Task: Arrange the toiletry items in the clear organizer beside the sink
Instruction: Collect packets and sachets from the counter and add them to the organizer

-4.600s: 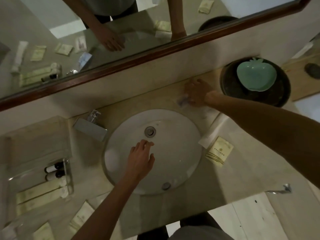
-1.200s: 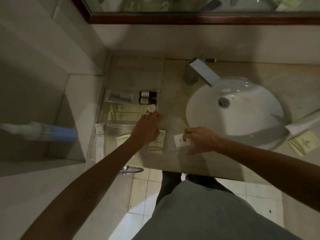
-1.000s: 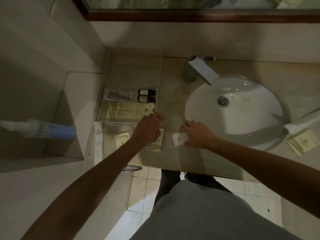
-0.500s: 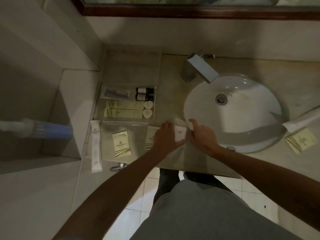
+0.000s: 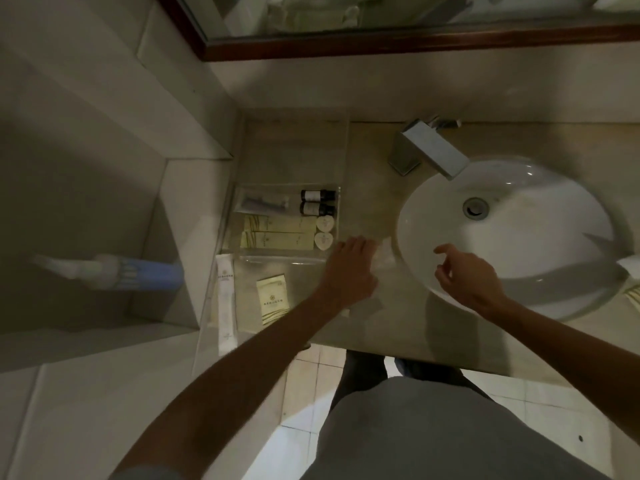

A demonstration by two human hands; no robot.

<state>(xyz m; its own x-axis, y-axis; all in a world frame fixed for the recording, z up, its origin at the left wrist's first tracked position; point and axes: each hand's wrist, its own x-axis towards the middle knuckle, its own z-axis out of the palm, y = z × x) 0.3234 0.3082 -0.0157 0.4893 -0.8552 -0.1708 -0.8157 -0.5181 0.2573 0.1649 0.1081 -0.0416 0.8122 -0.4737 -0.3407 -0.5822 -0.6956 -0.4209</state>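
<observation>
The clear organizer [image 5: 340,216] stands left of the sink [image 5: 540,258]. It holds a tube kit [image 5: 265,204], two dark bottles [image 5: 317,202], two long cream boxes [image 5: 277,233] and two round white soaps [image 5: 324,232]. My left hand [image 5: 349,268] is at the organizer's front right corner, its fingers closed on a small, blurred, clear-wrapped white packet [image 5: 385,256]. My right hand [image 5: 467,275] hovers over the sink's near rim with fingers apart and nothing in it.
A cream sachet [image 5: 272,299] and a long white sachet [image 5: 225,303] lie in front of the organizer. The square chrome tap [image 5: 429,150] stands behind the sink. More packets [image 5: 632,289] sit at the right edge. A blue and white bottle [image 5: 138,271] lies lower left.
My right hand let go of the small packet and drew right over the sink. My left hand kept the packet and carried it toward the organizer's front corner.
</observation>
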